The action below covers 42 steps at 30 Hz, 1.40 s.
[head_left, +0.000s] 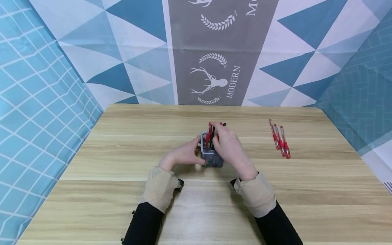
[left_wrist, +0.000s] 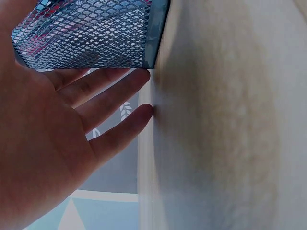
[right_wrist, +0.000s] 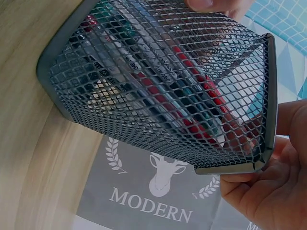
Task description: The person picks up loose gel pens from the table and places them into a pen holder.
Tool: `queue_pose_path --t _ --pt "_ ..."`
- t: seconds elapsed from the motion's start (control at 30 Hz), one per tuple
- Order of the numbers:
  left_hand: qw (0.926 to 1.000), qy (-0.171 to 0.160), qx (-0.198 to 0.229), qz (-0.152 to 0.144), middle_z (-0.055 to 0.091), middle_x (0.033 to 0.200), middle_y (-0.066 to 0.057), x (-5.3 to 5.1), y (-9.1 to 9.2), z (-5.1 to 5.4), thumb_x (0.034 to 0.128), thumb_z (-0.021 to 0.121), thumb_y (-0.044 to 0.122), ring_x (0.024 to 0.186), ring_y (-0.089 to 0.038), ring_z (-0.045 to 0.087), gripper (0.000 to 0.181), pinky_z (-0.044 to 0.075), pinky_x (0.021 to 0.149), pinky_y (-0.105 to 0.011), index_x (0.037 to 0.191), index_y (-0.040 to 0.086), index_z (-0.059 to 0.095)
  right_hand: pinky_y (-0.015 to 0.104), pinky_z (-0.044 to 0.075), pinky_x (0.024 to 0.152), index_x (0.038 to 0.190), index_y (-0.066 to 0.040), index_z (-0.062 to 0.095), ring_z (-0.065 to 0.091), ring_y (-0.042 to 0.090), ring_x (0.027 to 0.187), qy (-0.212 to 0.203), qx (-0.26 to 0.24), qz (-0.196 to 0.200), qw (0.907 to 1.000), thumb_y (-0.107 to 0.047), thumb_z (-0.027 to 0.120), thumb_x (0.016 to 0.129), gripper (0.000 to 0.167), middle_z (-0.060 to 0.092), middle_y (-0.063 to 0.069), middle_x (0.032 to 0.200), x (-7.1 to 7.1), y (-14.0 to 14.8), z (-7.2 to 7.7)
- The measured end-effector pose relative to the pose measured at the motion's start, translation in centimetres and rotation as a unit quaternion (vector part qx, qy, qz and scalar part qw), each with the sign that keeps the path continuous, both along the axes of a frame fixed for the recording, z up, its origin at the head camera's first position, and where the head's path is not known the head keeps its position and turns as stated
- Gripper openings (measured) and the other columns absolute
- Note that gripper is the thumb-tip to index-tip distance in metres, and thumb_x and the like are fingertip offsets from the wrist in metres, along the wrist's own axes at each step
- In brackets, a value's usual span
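A black mesh pen holder stands on the table with red and black pens in it. My left hand holds it from the left, thumb on the near side and fingers behind; in the left wrist view those fingers stretch along the mesh. Over the open top, my right hand has curled fingers at a red pen, its index fingertip by the pen's upper end. A black pen stands beside that one. In the right wrist view several pens lean inside the mesh; the fingertips' contact is hidden behind the rim.
Three red pens lie side by side on the wooden table, right of the holder. A patterned cloth hangs beyond the far edge, and blue checked cloth covers the left side.
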<state>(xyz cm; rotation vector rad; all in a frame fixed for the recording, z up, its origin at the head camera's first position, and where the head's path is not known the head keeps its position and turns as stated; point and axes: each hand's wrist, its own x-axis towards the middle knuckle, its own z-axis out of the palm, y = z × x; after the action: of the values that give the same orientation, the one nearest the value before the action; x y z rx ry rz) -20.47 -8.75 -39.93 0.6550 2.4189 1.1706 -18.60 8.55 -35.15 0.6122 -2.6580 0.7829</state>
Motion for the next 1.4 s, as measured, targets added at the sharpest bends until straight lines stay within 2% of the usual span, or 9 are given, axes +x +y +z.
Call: queue_pose_path --t 0.17,0.3,0.6,0.7,0.83,0.93,1.1,1.23,1.4 --pt "1.0000 -0.002 0.004 -0.002 0.050 0.125 -0.003 -0.1 -0.1 0.0 0.0652 0.077 0.018 0.115 -0.018 0.048 0.082 0.036 0.102 -0.036 0.134 0.016 0.032 0.026 0.045 0.051 0.127 -0.004 0.048 0.048 0.016 0.057 -0.014 -0.004 0.002 0.9999 -0.001 0.049 0.084 0.044 0.057 0.007 0.074 0.0 0.2 0.3" --pt "1.0000 -0.002 0.001 -0.001 0.050 0.125 -0.003 0.0 0.0 0.1 0.0650 0.077 0.017 0.115 -0.018 0.048 0.086 0.036 0.102 -0.036 0.136 0.017 0.029 0.025 0.041 0.046 0.130 -0.005 0.045 0.046 0.014 0.051 -0.028 -0.038 -0.009 0.9989 -0.003 0.048 0.085 0.045 0.056 0.006 0.074 -0.1 0.9 0.7" --pt "0.9998 0.002 -0.018 0.007 0.049 0.128 -0.003 -0.1 0.1 0.2 0.0643 0.077 0.020 0.118 -0.018 0.046 0.086 0.034 0.104 -0.037 0.135 0.016 0.030 0.027 0.041 0.046 0.129 -0.006 0.044 0.051 0.017 0.060 -0.066 -0.077 -0.083 0.9914 -0.009 0.042 0.089 0.041 0.060 0.009 0.091 -0.7 4.4 2.2" --pt "0.9998 0.001 -0.016 0.007 0.049 0.127 -0.004 -0.1 0.2 0.2 0.0645 0.078 0.019 0.118 -0.018 0.046 0.086 0.034 0.104 -0.037 0.136 0.015 0.030 0.028 0.043 0.047 0.129 -0.004 0.045 0.055 0.021 0.067 -0.082 -0.064 -0.103 0.9892 -0.011 0.042 0.090 0.040 0.060 0.013 0.095 -0.9 6.1 2.4" --pt "0.9999 0.002 -0.012 0.006 0.049 0.126 -0.003 -0.1 0.1 0.2 0.0648 0.078 0.018 0.117 -0.019 0.046 0.086 0.035 0.104 -0.037 0.136 0.016 0.029 0.036 0.048 0.056 0.126 0.002 0.047 0.059 0.030 0.078 -0.101 -0.024 -0.121 0.9871 -0.013 0.044 0.090 0.039 0.060 0.022 0.100 -1.0 8.6 2.5" --pt "0.9999 0.003 -0.011 0.004 0.049 0.126 -0.003 -0.2 0.1 0.2 0.0651 0.078 0.018 0.117 -0.018 0.047 0.087 0.035 0.104 -0.037 0.136 0.016 0.028 0.040 0.048 0.063 0.124 0.006 0.047 0.058 0.035 0.084 -0.117 0.002 -0.146 0.9823 -0.014 0.045 0.090 0.039 0.059 0.027 0.104 -1.1 10.5 2.4" --pt "1.0000 -0.001 -0.009 0.001 0.050 0.125 -0.003 -0.2 0.1 0.2 0.0652 0.078 0.018 0.116 -0.019 0.047 0.087 0.035 0.103 -0.037 0.136 0.016 0.028 0.040 0.045 0.060 0.121 0.010 0.047 0.056 0.036 0.083 -0.138 0.035 -0.193 0.9709 -0.016 0.044 0.089 0.041 0.058 0.027 0.105 -1.5 13.4 1.4" --pt "0.9999 -0.010 -0.006 0.002 0.052 0.122 -0.003 -0.1 0.2 0.2 0.0656 0.078 0.017 0.114 -0.018 0.049 0.083 0.037 0.101 -0.036 0.134 0.016 0.030 0.042 0.044 0.064 0.122 0.009 0.047 0.057 0.035 0.074 -0.170 0.021 -0.190 0.9668 -0.020 0.044 0.090 0.043 0.057 0.028 0.108 -1.6 15.0 0.7" --pt "0.9999 -0.015 -0.005 0.005 0.053 0.119 -0.002 -0.1 0.1 0.0 0.0657 0.078 0.016 0.111 -0.017 0.051 0.079 0.040 0.099 -0.033 0.130 0.016 0.033 0.047 0.045 0.073 0.125 0.009 0.043 0.056 0.041 0.088 -0.224 0.007 -0.191 0.9558 -0.029 0.041 0.093 0.049 0.051 0.032 0.116 -1.7 16.3 0.1"
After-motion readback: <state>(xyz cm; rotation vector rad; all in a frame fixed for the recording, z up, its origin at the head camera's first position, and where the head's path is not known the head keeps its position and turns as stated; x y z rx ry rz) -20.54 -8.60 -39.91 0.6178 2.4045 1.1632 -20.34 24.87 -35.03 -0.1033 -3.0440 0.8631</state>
